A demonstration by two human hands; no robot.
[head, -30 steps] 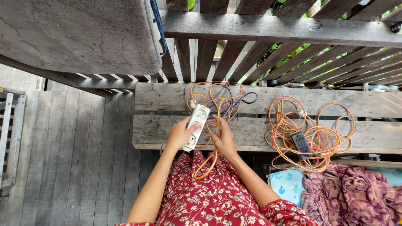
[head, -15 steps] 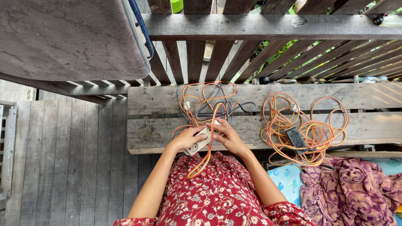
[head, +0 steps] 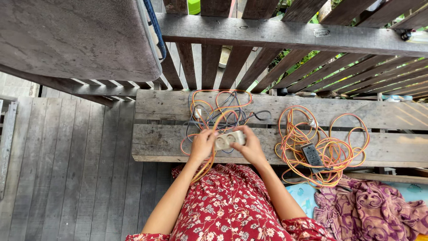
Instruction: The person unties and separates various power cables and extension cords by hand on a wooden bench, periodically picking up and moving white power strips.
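Turned the white power strip [head: 229, 139] level, crosswise above the bench [head: 156, 145]. Gripped at either end by left hand [head: 203, 145] and right hand [head: 252, 146], fingers closed around it, orange cable [head: 206, 161] trailing below.

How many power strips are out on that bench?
2: a white power strip held between both hands at the bench's front, and a dark power strip lying in the orange cord pile to the right.

The white power strip [head: 229, 140], a second ago upright in the left hand [head: 203, 145], now lies sideways, gripped at both ends, the right hand [head: 251, 145] having come onto it above the table [head: 156, 143] edge.
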